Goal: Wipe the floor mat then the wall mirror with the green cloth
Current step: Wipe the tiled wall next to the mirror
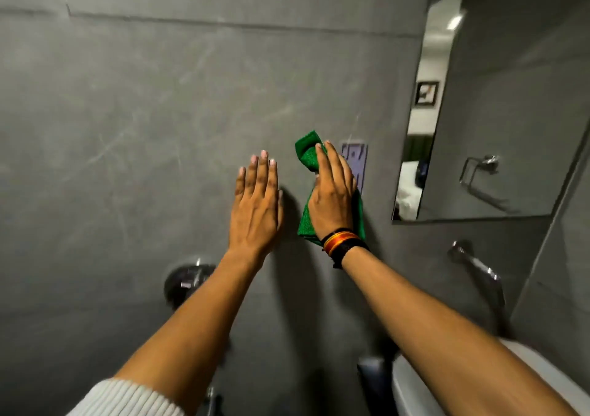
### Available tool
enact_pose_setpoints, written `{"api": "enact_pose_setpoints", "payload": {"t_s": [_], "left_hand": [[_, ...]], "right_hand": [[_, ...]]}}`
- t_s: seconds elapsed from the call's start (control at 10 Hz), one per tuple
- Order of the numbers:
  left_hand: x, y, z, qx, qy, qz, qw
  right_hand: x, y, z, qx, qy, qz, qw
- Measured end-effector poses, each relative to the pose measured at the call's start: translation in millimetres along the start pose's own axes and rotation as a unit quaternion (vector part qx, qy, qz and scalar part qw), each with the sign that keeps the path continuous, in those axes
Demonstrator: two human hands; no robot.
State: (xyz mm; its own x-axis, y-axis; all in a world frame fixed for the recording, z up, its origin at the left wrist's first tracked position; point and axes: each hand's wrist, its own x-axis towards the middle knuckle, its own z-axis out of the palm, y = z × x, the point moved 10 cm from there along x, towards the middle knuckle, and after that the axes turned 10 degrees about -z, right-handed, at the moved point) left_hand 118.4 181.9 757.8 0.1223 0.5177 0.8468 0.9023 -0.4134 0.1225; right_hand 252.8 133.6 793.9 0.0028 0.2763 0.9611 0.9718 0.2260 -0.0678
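Right hand [332, 198] held the green cloth [308, 157] bunched under closed fingers against the grey wall [159, 112]; left hand [255, 204] flat, fingers together. Wall mirror [498, 112] sat at 2 o'clock. Suggest unfolding cloth, flat overlapping strokes.

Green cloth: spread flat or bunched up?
Bunched: the green cloth is crumpled under the right hand, folds sticking out above and below.
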Motion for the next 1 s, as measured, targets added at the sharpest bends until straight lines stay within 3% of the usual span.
{"api": "enact_pose_setpoints", "payload": {"t_s": [0.2,0.5,0.8,1.0], "left_hand": [[-202,-45,104,0.002,-0.175,-0.029,0.984],[-475,-86,191,0.000,-0.377,-0.079,0.923],[-603,-106,233,0.031,-0.469,-0.129,0.873],[-621,-123,230,0.059,-0.459,-0.145,0.875]], "right_hand": [[-220,-15,81,0.068,-0.188,0.075,0.977],[-515,-31,158,0.098,-0.443,0.174,0.874],[-661,-54,185,0.124,-0.563,0.185,0.796],[-693,-65,201,0.109,-0.613,0.119,0.773]]}}
